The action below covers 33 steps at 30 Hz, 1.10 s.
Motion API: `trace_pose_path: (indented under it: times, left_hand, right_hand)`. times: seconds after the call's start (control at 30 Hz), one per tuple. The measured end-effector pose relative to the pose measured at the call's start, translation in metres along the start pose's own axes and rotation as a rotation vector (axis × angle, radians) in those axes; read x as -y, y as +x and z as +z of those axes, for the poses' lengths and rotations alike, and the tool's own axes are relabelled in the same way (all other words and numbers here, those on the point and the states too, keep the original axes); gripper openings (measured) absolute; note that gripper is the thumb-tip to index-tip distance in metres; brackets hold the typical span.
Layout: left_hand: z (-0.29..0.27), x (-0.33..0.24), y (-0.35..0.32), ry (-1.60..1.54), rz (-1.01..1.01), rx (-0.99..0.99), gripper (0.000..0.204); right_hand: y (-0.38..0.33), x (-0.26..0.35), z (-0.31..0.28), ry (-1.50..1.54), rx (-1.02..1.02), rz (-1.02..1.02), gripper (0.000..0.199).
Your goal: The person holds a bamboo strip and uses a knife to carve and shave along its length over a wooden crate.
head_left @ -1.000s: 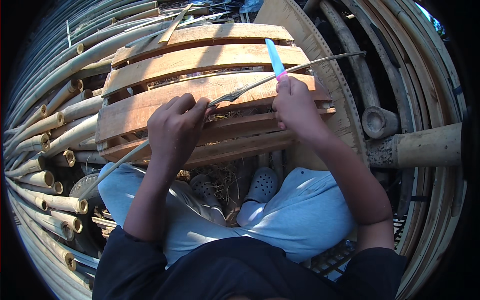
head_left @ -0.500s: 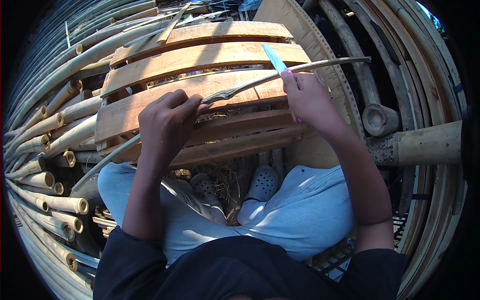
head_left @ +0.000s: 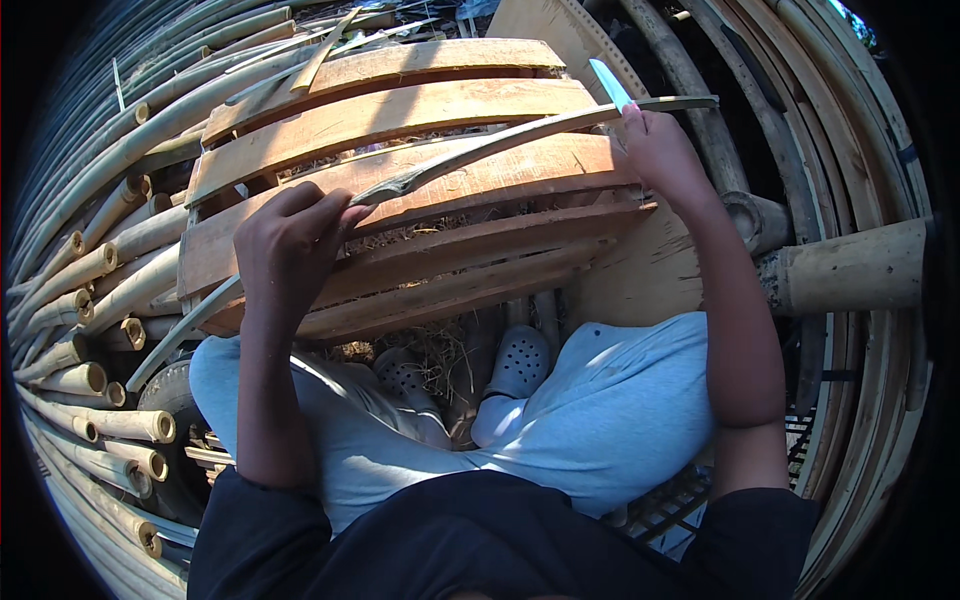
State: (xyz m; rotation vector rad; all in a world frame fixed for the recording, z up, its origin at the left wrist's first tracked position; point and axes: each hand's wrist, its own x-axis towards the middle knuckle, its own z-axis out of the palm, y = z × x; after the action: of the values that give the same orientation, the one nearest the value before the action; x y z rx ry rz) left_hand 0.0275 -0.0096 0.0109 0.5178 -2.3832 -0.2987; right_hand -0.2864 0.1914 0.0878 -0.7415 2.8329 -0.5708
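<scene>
A long, thin bamboo strip (head_left: 490, 148) slants across a slatted wooden crate (head_left: 400, 107), its right end raised. My left hand (head_left: 292, 238) is closed around the strip near its middle, and the rest runs on past my wrist to the lower left. Near the strip's right end, my right hand (head_left: 668, 150) is closed on a knife with a light blue blade (head_left: 610, 85). The blade points up and lies against or just beside the strip; which one I cannot tell. The knife's handle is mostly hidden inside my fingers.
Stacked bamboo poles (head_left: 110, 262) fill the left side. To the right lie a thick bamboo pole (head_left: 850, 268) and long wooden strips (head_left: 860, 150). A thin plywood sheet (head_left: 645, 275) leans beside the crate. A loose flat strip (head_left: 325, 50) rests on the crate's far edge.
My right hand with the knife has moved right and slightly up along the strip towards its end. My left hand has shifted a little left, still holding the strip.
</scene>
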Motion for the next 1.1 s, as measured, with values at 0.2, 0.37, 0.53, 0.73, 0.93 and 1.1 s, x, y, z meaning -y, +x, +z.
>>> trace_pose_path:
  times: [0.2, 0.37, 0.53, 0.73, 0.93, 1.1]
  left_hand:
    - [-0.006, 0.012, -0.006, -0.116, -0.125, 0.038, 0.020]
    - [-0.010, 0.011, -0.004, -0.115, -0.172, 0.070, 0.020]
    - [-0.011, 0.015, -0.004, -0.099, -0.156, 0.033, 0.019]
    - [-0.010, 0.018, -0.002, -0.122, -0.172, 0.052, 0.019]
    - [-0.010, 0.017, -0.004, -0.105, -0.175, 0.037, 0.020]
    - [-0.009, 0.015, -0.001, -0.129, -0.150, 0.052, 0.020]
  right_hand:
    - [-0.010, 0.006, 0.028, 0.080, -0.042, -0.043, 0.052]
    - [-0.012, 0.005, 0.028, 0.184, 0.020, -0.007, 0.052]
    - [0.008, -0.012, 0.016, 0.272, 0.069, 0.057, 0.047]
    - [-0.006, 0.005, 0.035, 0.235, 0.154, -0.027, 0.050]
    - [-0.016, 0.020, 0.038, 0.256, 0.255, 0.000, 0.050]
    - [0.003, 0.004, 0.020, 0.306, 0.118, 0.068, 0.050]
